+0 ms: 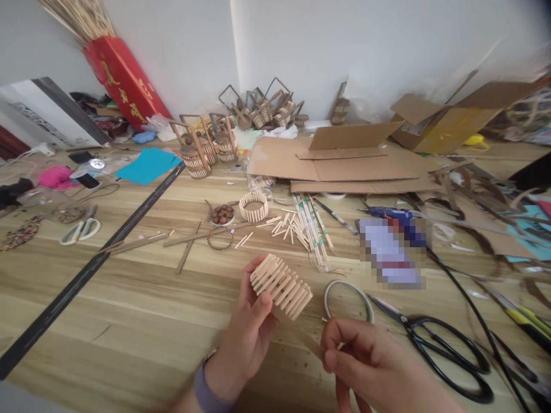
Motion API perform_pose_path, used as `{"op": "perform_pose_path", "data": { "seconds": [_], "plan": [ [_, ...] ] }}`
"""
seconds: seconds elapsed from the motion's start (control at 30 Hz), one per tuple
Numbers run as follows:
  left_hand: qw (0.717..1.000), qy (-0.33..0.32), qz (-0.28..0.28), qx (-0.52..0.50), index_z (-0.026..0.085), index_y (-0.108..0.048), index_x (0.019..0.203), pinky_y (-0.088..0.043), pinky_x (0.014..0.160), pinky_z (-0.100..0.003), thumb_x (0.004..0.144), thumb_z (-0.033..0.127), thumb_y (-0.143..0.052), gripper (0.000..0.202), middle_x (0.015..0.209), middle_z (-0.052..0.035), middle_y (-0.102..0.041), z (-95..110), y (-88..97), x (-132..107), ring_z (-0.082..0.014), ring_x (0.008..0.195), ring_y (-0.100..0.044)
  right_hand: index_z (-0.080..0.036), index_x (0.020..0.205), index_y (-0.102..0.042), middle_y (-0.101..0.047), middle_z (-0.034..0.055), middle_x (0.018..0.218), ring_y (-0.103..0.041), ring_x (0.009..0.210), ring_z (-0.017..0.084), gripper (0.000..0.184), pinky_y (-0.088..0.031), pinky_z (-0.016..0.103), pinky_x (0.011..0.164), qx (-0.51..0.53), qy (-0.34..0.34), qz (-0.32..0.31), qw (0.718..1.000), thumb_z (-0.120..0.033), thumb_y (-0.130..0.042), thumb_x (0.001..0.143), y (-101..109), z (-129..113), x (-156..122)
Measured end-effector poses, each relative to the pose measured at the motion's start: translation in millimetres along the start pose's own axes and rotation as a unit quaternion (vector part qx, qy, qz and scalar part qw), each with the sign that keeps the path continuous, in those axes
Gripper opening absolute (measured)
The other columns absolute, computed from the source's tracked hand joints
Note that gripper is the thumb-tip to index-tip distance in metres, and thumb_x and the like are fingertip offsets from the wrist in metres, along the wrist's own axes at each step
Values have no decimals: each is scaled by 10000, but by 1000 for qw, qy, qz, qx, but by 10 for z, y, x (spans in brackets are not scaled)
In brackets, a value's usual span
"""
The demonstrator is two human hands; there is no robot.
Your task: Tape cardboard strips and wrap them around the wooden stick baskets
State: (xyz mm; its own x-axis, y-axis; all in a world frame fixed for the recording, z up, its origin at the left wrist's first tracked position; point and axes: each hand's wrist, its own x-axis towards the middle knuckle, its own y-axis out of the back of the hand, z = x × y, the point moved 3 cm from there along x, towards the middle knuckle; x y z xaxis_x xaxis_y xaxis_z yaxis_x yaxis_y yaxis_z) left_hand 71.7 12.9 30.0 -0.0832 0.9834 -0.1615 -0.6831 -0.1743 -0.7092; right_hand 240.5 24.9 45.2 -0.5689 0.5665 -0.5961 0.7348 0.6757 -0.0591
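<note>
My left hand point(247, 335) is closed around a small round basket of pale wooden sticks point(282, 285), held tilted just above the wooden table point(129, 310). A thin brown strip point(301, 335) runs from under the basket down to my right hand point(365, 364), whose fingers pinch its lower end. Just behind my right hand lies a white tape ring point(348, 298).
Black scissors point(447, 350) lie to the right, white scissors point(81, 230) far left. Loose sticks point(307, 226), a half-built stick ring point(253, 206) and a dish of brown beads point(222, 214) sit mid-table. Flat cardboard point(344, 163), finished baskets point(206, 149), a blue glue gun point(390, 213) and a long black ruler point(99, 258) lie beyond.
</note>
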Motion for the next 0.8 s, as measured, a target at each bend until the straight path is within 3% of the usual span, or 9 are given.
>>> {"op": "perform_pose_path", "data": {
  "seconds": [0.43,0.8],
  "plan": [
    [997,46,40,-54,334,-483,1310,-543,854,-392,815,404,-719,553,1161,-27,-613,-24,-20,-5,-227,992,-627,-209,742,-472,-600,-41,553,-545,448,77,341,-372,157,415,-27,27,19,999,-515,-608,804,-39,-44,4],
    [991,86,48,-96,329,-391,1399,-566,799,-415,816,388,-727,675,1120,-48,-646,-42,-39,-18,-238,913,-663,-211,721,-473,-545,-40,511,-532,467,104,323,-404,200,452,-63,30,47,996,-515,-579,757,-60,-115,27]
  ]
}}
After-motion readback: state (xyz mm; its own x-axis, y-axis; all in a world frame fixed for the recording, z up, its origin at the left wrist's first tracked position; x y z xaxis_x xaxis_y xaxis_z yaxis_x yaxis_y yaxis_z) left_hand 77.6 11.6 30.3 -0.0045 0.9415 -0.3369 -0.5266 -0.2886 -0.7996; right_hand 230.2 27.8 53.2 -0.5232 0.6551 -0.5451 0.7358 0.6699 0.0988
